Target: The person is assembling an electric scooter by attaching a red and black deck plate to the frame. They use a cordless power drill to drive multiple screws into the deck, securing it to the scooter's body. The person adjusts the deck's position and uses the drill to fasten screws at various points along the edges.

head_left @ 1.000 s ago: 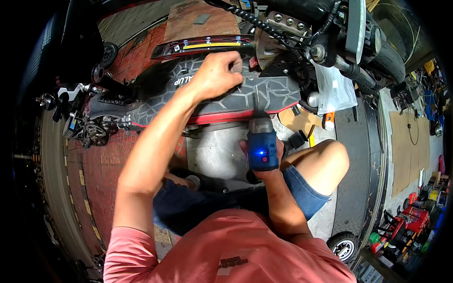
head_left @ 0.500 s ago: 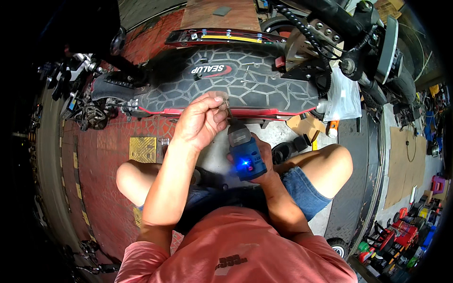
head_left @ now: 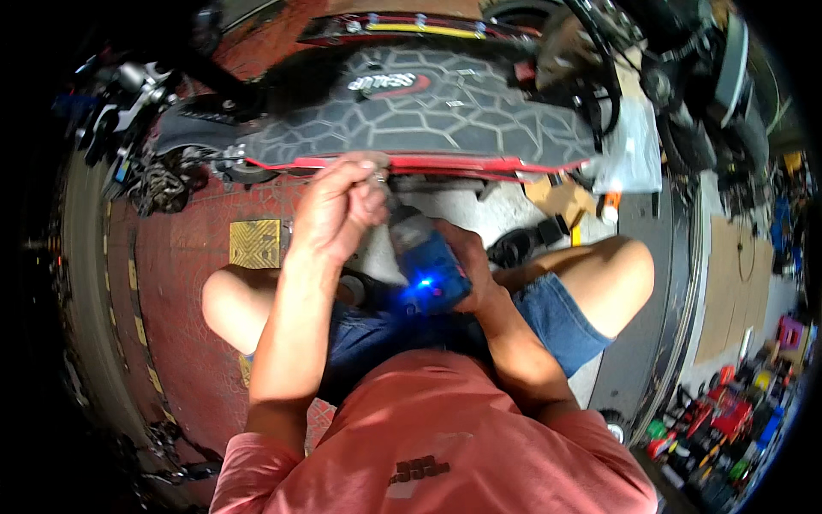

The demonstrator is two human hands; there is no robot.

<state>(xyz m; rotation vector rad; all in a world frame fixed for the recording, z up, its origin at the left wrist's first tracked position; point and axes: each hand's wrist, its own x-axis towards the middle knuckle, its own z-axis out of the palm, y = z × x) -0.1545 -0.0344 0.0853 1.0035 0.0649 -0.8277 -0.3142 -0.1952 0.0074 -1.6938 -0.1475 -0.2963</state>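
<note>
A blue cordless driver (head_left: 438,267) with a grey nose and a lit blue light is in my right hand (head_left: 473,261), whose fingers wrap round its body. My left hand (head_left: 336,208) is closed in a pinch at the driver's tip. Something small and metallic shows at those fingertips, too blurred to name. Just beyond both hands lies the electric scooter's deck (head_left: 402,135), black with a pale cracked pattern and a red side edge. Several small metal pieces lie on it, likely screws, though blur hides their kind.
Behind the deck is a long dark panel with a yellow strip (head_left: 419,31). A clear plastic bag (head_left: 629,150), a cardboard piece (head_left: 558,197) and an orange-and-white tube (head_left: 610,207) lie at right. Colourful tools (head_left: 728,411) crowd the lower right. A yellow tile (head_left: 255,243) marks the left floor.
Both hands and the driver have shifted left and nearer to me, and the driver leans more. The deck sits higher in the picture, as the view has moved.
</note>
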